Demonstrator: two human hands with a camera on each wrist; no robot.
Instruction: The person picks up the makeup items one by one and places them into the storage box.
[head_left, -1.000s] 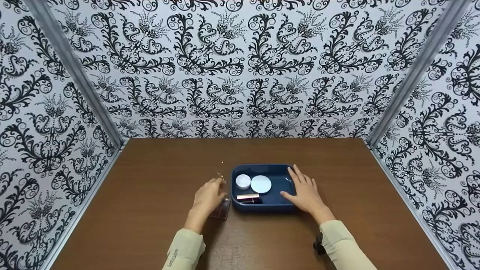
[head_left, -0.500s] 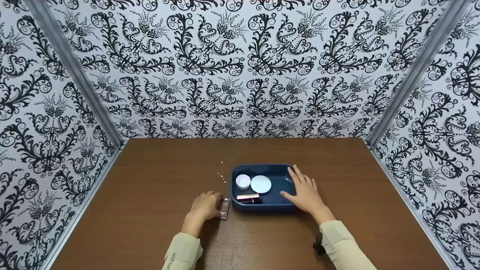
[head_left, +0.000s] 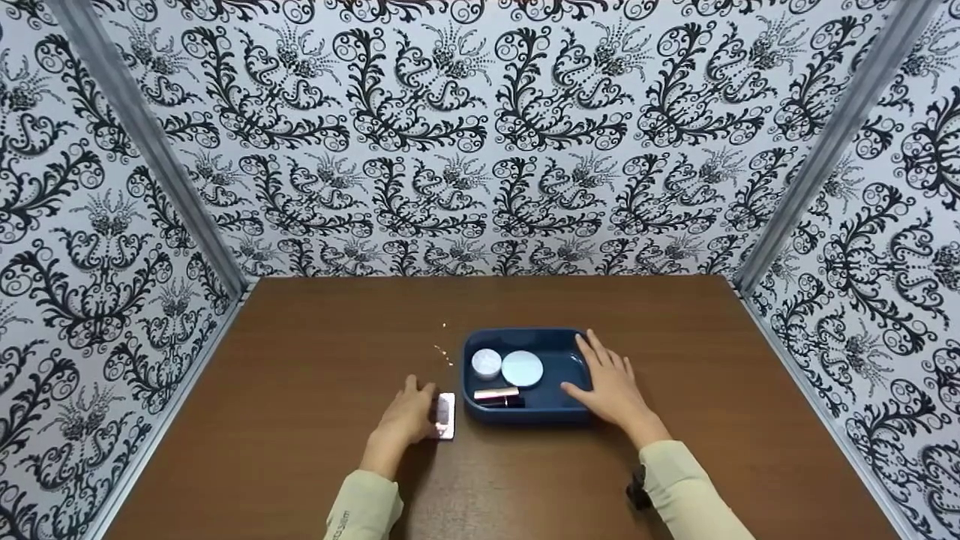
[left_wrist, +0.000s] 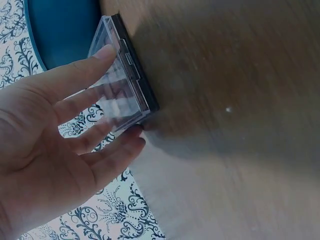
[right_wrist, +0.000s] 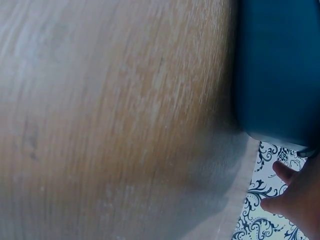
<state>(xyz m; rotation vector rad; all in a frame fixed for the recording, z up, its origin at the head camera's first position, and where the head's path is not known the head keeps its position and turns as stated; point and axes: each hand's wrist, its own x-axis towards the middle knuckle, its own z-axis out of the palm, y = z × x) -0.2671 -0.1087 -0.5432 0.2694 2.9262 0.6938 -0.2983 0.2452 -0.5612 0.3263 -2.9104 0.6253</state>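
My left hand (head_left: pixel 403 420) holds a small eyeshadow palette (head_left: pixel 445 416) just left of the blue tray (head_left: pixel 529 417). In the left wrist view, the thumb of that hand (left_wrist: pixel 55 120) lies on the clear lid of the palette (left_wrist: pixel 127 95), with fingers behind it; the base is dark. The palette is tilted, and its surface shines in the head view. My right hand (head_left: pixel 615 386) rests over the tray's right end, fingers spread and fairly straight. Inside the tray are a white jar (head_left: pixel 486 363), a round pale disc-shaped case (head_left: pixel 522 368) and a lipstick tube (head_left: pixel 496 393) beside a dark tube (head_left: pixel 504 403).
Small shiny bits (head_left: pixel 444 352) lie on the brown table (head_left: pixel 337 337) left of the tray, perhaps a thin chain. Patterned walls (head_left: pixel 480 187) enclose the table at the back and sides. A black object (head_left: pixel 638 491) sits by the right sleeve.
My left hand has drawn back toward me and left, and the palette has gone from lying flat and dark to tilted and bright. The right hand and the tray stay put.
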